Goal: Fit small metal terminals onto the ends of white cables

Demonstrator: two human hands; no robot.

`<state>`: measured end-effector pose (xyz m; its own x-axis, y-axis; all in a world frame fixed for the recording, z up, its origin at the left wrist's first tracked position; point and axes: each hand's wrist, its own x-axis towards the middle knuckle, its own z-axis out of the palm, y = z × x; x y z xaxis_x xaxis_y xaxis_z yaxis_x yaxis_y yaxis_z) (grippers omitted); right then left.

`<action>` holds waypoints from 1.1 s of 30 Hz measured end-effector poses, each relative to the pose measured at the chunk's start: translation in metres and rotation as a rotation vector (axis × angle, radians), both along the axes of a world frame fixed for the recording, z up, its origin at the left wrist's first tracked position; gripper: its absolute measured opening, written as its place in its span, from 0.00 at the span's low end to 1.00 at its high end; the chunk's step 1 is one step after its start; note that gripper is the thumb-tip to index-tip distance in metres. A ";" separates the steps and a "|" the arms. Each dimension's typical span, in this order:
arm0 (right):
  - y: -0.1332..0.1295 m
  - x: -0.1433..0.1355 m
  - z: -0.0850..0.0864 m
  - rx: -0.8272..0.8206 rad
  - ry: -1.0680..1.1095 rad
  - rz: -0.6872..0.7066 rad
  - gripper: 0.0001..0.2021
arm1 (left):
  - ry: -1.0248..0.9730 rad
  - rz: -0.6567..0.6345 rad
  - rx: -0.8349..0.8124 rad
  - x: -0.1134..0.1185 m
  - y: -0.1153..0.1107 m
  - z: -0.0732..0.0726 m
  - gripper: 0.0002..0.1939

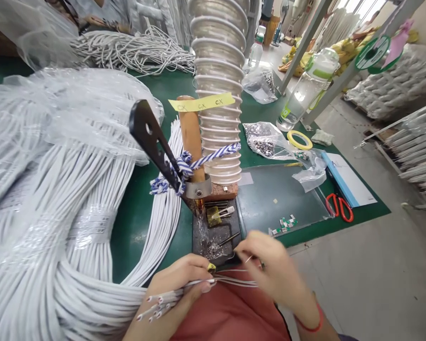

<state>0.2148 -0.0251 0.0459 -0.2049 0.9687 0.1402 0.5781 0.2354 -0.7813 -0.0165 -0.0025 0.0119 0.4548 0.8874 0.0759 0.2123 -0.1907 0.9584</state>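
Observation:
My left hand is closed round several thin white cables, whose cut ends with reddish cores fan out over the palm. A small yellow piece shows at its fingertips. My right hand, slightly blurred, has thumb and forefinger pinched together to the right of the cables; what they hold is too fine to make out. Just beyond both hands a wooden-handled soldering iron points down, tied with blue-and-white rope to a black metal bracket. Below its tip lies a dark tray with solder scraps.
Large bundles of white cable cover the left side. A ribbed clear hose rises behind the iron. To the right are a glassy mat with small green boards, red-handled scissors, yellow tape and a water bottle.

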 end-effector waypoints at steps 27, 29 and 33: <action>0.018 0.000 0.009 -0.197 0.245 0.035 0.06 | -0.038 0.098 0.019 0.008 0.001 0.007 0.10; 0.014 -0.016 0.003 -0.182 0.314 0.020 0.06 | -0.039 0.118 0.003 0.008 -0.001 0.006 0.09; 0.005 -0.032 -0.008 -0.169 0.335 -0.031 0.05 | -0.046 0.174 0.000 0.008 -0.004 0.006 0.09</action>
<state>0.1830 -0.0202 0.0376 -0.1448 0.9889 0.0322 0.2887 0.0733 -0.9546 -0.0080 -0.0061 0.0182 0.2904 0.9524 0.0927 0.1976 -0.1545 0.9680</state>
